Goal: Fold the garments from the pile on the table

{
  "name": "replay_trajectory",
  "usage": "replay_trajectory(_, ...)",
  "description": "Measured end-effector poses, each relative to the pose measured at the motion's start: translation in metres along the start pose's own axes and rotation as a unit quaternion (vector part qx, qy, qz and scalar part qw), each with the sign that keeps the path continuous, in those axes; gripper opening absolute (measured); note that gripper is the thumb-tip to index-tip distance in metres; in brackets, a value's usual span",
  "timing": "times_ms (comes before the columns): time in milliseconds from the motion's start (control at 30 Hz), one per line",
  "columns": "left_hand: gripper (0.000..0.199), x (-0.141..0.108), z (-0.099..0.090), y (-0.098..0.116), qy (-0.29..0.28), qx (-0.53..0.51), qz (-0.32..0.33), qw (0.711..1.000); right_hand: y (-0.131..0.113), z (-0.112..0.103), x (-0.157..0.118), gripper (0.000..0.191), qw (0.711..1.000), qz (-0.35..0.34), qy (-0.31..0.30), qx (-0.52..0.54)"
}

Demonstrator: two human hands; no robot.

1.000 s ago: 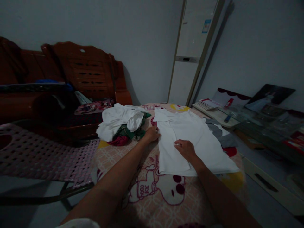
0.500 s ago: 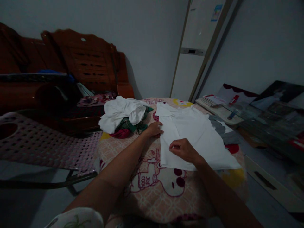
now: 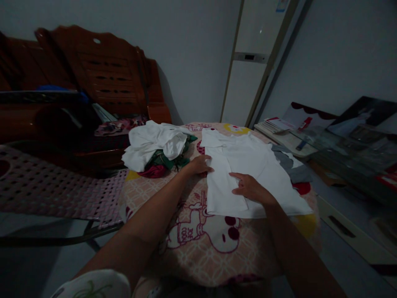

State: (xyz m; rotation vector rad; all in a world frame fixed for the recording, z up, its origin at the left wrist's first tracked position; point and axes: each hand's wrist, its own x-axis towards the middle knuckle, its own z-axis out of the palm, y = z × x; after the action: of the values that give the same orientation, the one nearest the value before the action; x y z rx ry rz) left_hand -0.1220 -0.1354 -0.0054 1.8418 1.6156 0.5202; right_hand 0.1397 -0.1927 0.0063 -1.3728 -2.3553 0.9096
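A white T-shirt [image 3: 257, 165] lies spread on the table, its left side folded inward in a long strip with the sleeve at the far end. At the shirt's left edge rests my left hand [image 3: 197, 164], thumb and finger apart and touching the cloth. My right hand [image 3: 252, 188] is over the folded strip's inner edge, index finger stretched out and thumb apart, holding nothing. A crumpled pile of white clothing [image 3: 151, 142] sits left of my left hand, with green cloth [image 3: 164, 159] and dark red cloth [image 3: 153, 171] under it.
A patterned cloth [image 3: 192, 265] covers the round table. Grey clothing [image 3: 290, 163] lies past the shirt's right side. A woven chair [image 3: 62, 190] and a wooden bench [image 3: 108, 78] stand left. On the right is a glass-topped cabinet [image 3: 341, 153]; a tall white appliance [image 3: 245, 78] stands behind.
The shirt's left side now lies folded in a wider, clearer strip. My right hand has moved slightly right and away from me, its index finger straightened. My left hand stays at the left edge.
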Motion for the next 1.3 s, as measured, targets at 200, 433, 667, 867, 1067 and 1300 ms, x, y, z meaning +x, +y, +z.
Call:
replay_trajectory(200, 0.081, -0.013, -0.006, 0.013, -0.14, -0.01, 0.008, 0.99, 0.008, -0.004, -0.004, 0.06, 0.98, 0.023, -0.104, 0.168)
replay_trajectory(433, 0.085, -0.019, -0.012, 0.012, -0.205, -0.055, 0.009, 0.977, 0.004, -0.011, -0.007, 0.055, 0.971, 0.052, -0.154, 0.175)
replay_trajectory(667, 0.042, 0.0, -0.011, 0.004, -0.029, 0.064, 0.04, 0.997, -0.003, -0.008, 0.007, 0.038, 0.978, 0.082, 0.015, 0.193)
replay_trajectory(867, 0.027, 0.034, -0.007, 0.011, 0.113, 0.183, 0.089, 0.973, -0.016, -0.008, 0.052, 0.02, 0.991, 0.092, 0.084, -0.046)
replay_trajectory(1067, 0.036, 0.074, 0.01, 0.026, 0.124, 0.186, 0.147, 0.963, -0.005, 0.012, 0.077, 0.022, 0.952, 0.149, 0.168, -0.208)
replay_trajectory(1300, 0.065, 0.118, 0.007, 0.026, 0.092, 0.217, 0.119, 0.965, 0.002, 0.017, 0.076, 0.02, 0.953, 0.161, 0.172, -0.19)
